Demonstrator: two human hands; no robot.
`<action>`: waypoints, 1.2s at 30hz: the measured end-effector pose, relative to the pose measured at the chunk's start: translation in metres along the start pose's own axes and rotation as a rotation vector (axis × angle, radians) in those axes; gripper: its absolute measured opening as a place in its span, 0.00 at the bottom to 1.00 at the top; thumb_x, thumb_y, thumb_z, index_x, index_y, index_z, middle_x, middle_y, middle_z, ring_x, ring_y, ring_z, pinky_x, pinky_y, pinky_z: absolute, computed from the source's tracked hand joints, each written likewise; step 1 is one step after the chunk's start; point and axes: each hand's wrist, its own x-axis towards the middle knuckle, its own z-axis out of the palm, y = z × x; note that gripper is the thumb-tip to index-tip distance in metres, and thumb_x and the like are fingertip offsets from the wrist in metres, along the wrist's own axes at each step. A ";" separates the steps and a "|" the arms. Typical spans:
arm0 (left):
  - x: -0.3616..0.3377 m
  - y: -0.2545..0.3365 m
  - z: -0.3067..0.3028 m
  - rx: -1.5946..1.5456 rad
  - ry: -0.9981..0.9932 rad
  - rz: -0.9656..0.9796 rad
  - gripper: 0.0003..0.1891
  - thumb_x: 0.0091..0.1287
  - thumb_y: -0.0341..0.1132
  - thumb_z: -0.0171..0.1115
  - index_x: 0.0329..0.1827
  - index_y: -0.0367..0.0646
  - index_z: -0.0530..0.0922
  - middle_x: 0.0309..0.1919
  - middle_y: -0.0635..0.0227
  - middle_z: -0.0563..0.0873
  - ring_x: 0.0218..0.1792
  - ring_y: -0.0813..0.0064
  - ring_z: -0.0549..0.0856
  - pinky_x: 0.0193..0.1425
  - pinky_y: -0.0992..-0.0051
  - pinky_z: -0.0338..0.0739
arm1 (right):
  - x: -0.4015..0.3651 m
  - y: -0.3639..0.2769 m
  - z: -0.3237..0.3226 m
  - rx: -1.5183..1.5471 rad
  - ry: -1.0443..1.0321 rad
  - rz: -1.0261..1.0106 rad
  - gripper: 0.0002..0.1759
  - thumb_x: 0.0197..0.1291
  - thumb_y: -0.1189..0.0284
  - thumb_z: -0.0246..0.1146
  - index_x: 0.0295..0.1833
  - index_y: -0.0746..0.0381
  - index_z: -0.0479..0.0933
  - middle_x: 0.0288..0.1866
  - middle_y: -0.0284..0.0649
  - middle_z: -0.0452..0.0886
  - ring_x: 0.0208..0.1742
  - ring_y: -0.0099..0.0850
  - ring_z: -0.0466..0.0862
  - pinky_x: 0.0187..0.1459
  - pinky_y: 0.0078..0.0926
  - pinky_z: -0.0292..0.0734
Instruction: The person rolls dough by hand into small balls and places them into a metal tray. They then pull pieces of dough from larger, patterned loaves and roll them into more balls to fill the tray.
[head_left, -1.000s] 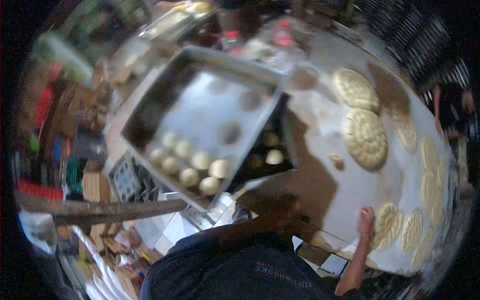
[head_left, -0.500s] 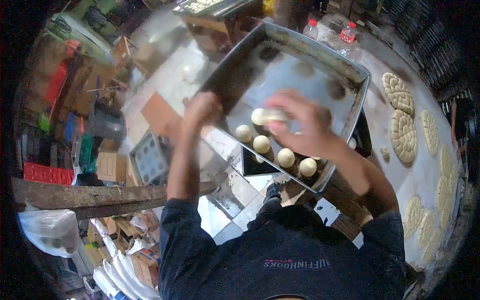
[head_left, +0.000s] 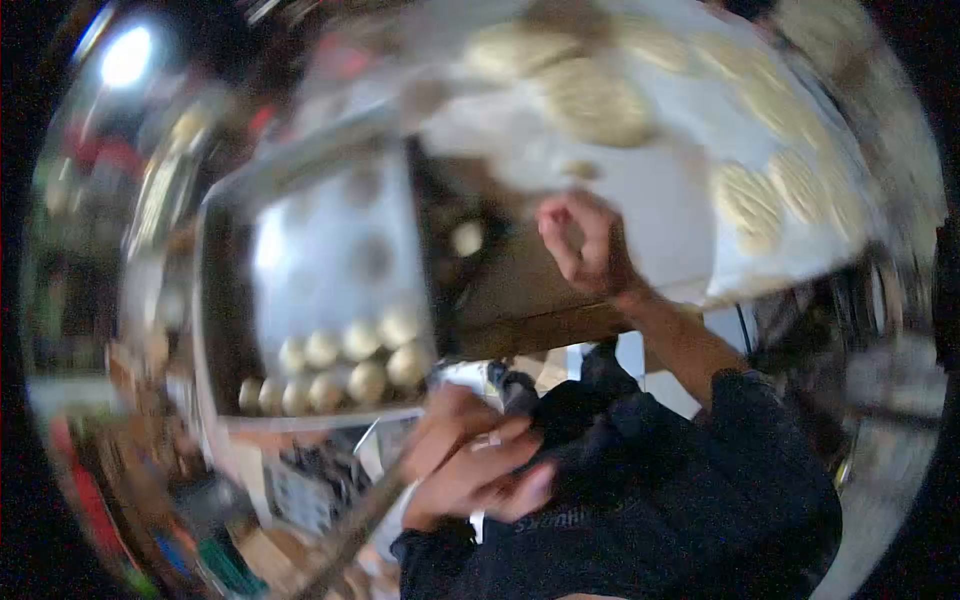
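Observation:
My left hand (head_left: pixel 475 460) is beside the near right corner of a deep metal tray (head_left: pixel 315 424), its blurred fingers apart and nothing visible in them. Pale round dough balls (head_left: pixel 366 382) sit in two rows along the tray's near side; dark round marks show on its bare base. My right hand (head_left: pixel 585 240) is over the near edge of the work table (head_left: pixel 670 200), right of the tray. Its fingers are curled in; what they hold, if anything, cannot be made out. A small dough piece (head_left: pixel 580 169) lies just beyond it.
Flat patterned dough rounds (head_left: pixel 600 103) lie across the table's far part, with more (head_left: pixel 745 205) at the right. One pale ball (head_left: pixel 467 238) shows in the dark area right of the tray. A wooden beam (head_left: pixel 360 525) crosses at lower left. A bright lamp (head_left: pixel 127 57) shines at upper left.
The view has swung toward the table. My right hand has left the tray and is over the table edge. More balls show in the tray, and my left hand is at its near corner.

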 end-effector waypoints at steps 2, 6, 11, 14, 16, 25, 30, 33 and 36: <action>0.042 -0.032 0.109 0.144 -0.124 -0.229 0.17 0.47 0.34 0.74 0.40 0.43 0.80 0.34 0.55 0.81 0.36 0.52 0.81 0.39 0.62 0.77 | -0.077 0.071 -0.064 -0.099 -0.056 0.265 0.08 0.56 0.76 0.61 0.42 0.65 0.80 0.33 0.44 0.82 0.33 0.39 0.82 0.40 0.35 0.78; 0.064 -0.136 0.308 0.003 -0.602 -0.464 0.19 0.56 0.39 0.73 0.50 0.45 0.83 0.43 0.55 0.84 0.42 0.57 0.85 0.47 0.63 0.81 | -0.239 0.199 -0.206 -0.242 0.251 0.378 0.11 0.63 0.72 0.61 0.48 0.64 0.81 0.35 0.41 0.83 0.27 0.30 0.79 0.37 0.34 0.79; 0.050 -0.181 0.508 0.271 -0.619 -0.129 0.25 0.60 0.47 0.70 0.57 0.44 0.79 0.44 0.58 0.86 0.41 0.57 0.85 0.43 0.65 0.81 | -0.274 0.222 -0.267 0.711 0.985 1.133 0.16 0.65 0.62 0.65 0.51 0.61 0.80 0.32 0.34 0.82 0.22 0.20 0.76 0.22 0.21 0.74; 0.068 -0.156 0.572 0.508 -0.692 -0.173 0.24 0.64 0.50 0.66 0.56 0.43 0.78 0.43 0.61 0.86 0.41 0.61 0.85 0.46 0.65 0.78 | -0.236 0.269 -0.254 0.656 1.081 1.178 0.19 0.66 0.58 0.63 0.53 0.61 0.77 0.32 0.34 0.79 0.26 0.23 0.77 0.27 0.27 0.76; 0.071 -0.162 0.603 -0.001 -0.620 -0.565 0.21 0.66 0.49 0.63 0.54 0.43 0.79 0.42 0.63 0.86 0.40 0.65 0.84 0.45 0.66 0.77 | -0.238 0.309 -0.247 0.754 1.104 1.093 0.23 0.66 0.58 0.63 0.58 0.63 0.74 0.35 0.36 0.78 0.31 0.24 0.78 0.31 0.31 0.78; 0.093 -0.157 0.557 -0.594 -0.701 -1.112 0.25 0.72 0.54 0.51 0.58 0.42 0.76 0.42 0.64 0.86 0.37 0.71 0.85 0.35 0.71 0.79 | -0.205 0.268 -0.238 0.865 1.333 0.783 0.11 0.66 0.66 0.61 0.47 0.62 0.76 0.38 0.38 0.79 0.36 0.28 0.81 0.30 0.31 0.79; 0.036 -0.171 0.480 -0.251 -0.822 -0.680 0.23 0.71 0.49 0.55 0.51 0.35 0.79 0.42 0.60 0.86 0.37 0.73 0.84 0.41 0.71 0.78 | -0.235 0.217 -0.197 0.653 1.346 1.200 0.15 0.62 0.70 0.65 0.53 0.62 0.76 0.43 0.39 0.79 0.39 0.28 0.81 0.41 0.32 0.81; 0.002 -0.135 0.417 -0.510 -0.589 -0.791 0.18 0.71 0.44 0.58 0.48 0.34 0.77 0.39 0.60 0.86 0.37 0.73 0.83 0.41 0.73 0.79 | -0.254 0.177 -0.162 0.969 0.975 1.046 0.20 0.60 0.72 0.66 0.57 0.62 0.73 0.48 0.40 0.78 0.41 0.29 0.82 0.45 0.31 0.80; -0.004 -0.105 0.350 -0.795 -0.195 -0.809 0.12 0.69 0.36 0.63 0.44 0.36 0.74 0.36 0.63 0.84 0.36 0.75 0.83 0.39 0.74 0.78 | -0.233 0.111 -0.124 1.192 0.800 0.968 0.23 0.59 0.72 0.68 0.59 0.61 0.70 0.48 0.39 0.79 0.43 0.30 0.82 0.49 0.30 0.79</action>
